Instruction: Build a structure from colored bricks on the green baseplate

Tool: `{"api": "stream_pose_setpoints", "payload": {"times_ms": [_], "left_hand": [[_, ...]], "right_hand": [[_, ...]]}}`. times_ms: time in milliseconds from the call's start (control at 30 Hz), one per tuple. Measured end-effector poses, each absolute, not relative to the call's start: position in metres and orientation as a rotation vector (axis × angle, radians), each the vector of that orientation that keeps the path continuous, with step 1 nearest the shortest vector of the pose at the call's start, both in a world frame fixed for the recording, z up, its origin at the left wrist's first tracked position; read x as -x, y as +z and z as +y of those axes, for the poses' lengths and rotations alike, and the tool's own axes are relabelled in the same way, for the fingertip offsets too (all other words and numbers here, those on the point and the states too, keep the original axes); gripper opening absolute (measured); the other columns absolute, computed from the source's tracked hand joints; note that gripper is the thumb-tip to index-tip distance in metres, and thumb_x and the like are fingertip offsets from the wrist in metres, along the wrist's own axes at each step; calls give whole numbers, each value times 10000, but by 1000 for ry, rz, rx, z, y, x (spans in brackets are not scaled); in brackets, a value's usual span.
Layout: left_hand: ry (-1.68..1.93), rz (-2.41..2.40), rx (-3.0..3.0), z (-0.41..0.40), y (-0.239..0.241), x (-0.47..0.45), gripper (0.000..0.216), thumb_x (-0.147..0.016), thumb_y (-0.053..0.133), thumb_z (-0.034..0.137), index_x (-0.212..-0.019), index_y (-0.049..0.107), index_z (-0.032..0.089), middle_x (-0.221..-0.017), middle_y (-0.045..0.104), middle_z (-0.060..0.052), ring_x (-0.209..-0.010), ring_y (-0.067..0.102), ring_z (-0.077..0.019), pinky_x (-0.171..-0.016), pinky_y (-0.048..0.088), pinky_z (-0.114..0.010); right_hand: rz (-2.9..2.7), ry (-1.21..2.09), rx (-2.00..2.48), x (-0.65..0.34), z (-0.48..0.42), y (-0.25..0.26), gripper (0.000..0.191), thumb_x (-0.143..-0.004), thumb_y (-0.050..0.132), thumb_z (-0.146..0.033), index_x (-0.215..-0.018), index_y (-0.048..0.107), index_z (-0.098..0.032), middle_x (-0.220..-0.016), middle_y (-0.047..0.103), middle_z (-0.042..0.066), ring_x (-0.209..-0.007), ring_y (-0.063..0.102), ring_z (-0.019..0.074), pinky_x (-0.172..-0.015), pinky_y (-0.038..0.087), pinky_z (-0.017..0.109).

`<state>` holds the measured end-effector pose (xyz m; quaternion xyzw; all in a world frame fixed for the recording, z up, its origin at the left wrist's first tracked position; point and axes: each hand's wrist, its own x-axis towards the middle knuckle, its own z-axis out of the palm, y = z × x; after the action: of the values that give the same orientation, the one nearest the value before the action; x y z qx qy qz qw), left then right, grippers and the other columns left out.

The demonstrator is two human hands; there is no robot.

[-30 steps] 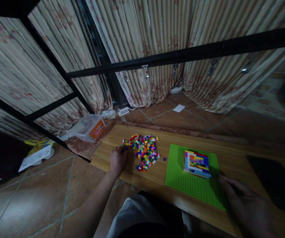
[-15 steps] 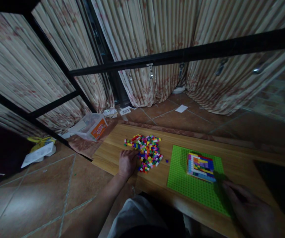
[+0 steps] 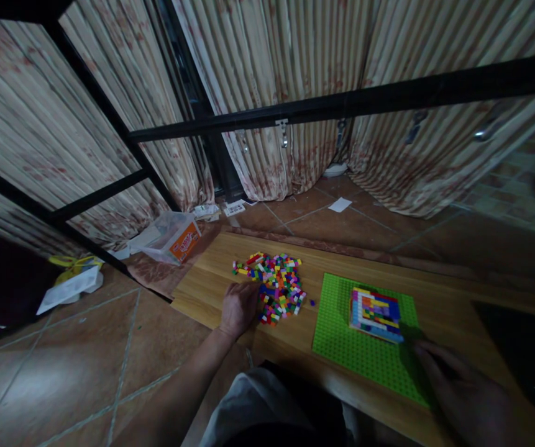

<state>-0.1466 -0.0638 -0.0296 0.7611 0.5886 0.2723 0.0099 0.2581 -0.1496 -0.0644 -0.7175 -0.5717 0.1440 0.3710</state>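
My left hand (image 3: pixel 240 308) rests on the wooden board at the left edge of a pile of small coloured building bricks (image 3: pixel 282 280). Its fingers are curled at the bricks, and what they hold, if anything, is hidden. On the green baseplate (image 3: pixel 342 347) stands a low block built of many coloured bricks (image 3: pixel 375 313), with blue along its near side. Just right of that block is my right hand (image 3: pixel 463 385), in shadow, thumb and forefinger closed together. Whatever lies in that pinch is too dark to make out. A single dark blue brick (image 3: pixel 312 303) lies between pile and baseplate.
A dark flat object (image 3: pixel 523 354) lies at the right end of the wooden tabletop (image 3: pixel 211 267). Beyond the left end stands a clear plastic box (image 3: pixel 169 236) with an orange label. A black metal rail (image 3: pixel 314 108) crosses before the curtains (image 3: pixel 304 56).
The whole view has shifted very slightly. Both hands stay at nearly the same places, the left at the brick pile and the right beside the built block.
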Motion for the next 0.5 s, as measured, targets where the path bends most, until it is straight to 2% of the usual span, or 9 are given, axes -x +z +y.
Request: {"api": "stream_pose_setpoints", "payload": {"times_ms": [100, 200, 267, 367, 500], "left_hand": [[932, 1864, -2295, -54, -34, 152, 222, -913, 493, 218, -972, 706, 233, -1006, 738, -41, -902, 679, -169, -855, 510, -316], [965, 1978, -2242, -42, -36, 159, 196, -900, 503, 202, -914, 698, 197, -932, 732, -41, -856, 681, -163, -800, 541, -285], [948, 2050, -2239, -34, -33, 167, 222, -907, 475, 190, -962, 689, 170, -947, 715, -62, -870, 673, -180, -796, 547, -300], [891, 2075, -2289, -22, -27, 178, 279, -905, 457, 187, -1079, 672, 156, -1093, 658, -104, -1016, 629, -232, -887, 520, -362], [780, 2029, -2377, -9, -25, 189, 325, -864, 490, 160, -1133, 665, 215, -1036, 646, -80, -978, 614, -232, -914, 498, -390]], "right_hand": [[-1459, 438, 1900, -260, -149, -66, 489, -755, 481, -649, -916, 724, -257, -1030, 737, 84, -867, 707, 342, -760, 566, 489], [-1417, 434, 1900, -259, -148, -68, 412, -744, 511, -632, -887, 718, -306, -1023, 736, 80, -868, 704, 348, -778, 570, 503], [-1397, 436, 1894, -258, -147, -68, 362, -748, 520, -619, -878, 711, -340, -1029, 731, 77, -858, 701, 349, -785, 573, 508], [-1417, 454, 1882, -257, -147, -65, 363, -759, 520, -608, -896, 707, -329, -1034, 727, 77, -853, 698, 349, -810, 564, 532], [-1449, 416, 1815, -254, -147, -61, 388, -793, 513, -571, -908, 709, -257, -1017, 728, 86, -893, 697, 308, -829, 562, 476]]}}
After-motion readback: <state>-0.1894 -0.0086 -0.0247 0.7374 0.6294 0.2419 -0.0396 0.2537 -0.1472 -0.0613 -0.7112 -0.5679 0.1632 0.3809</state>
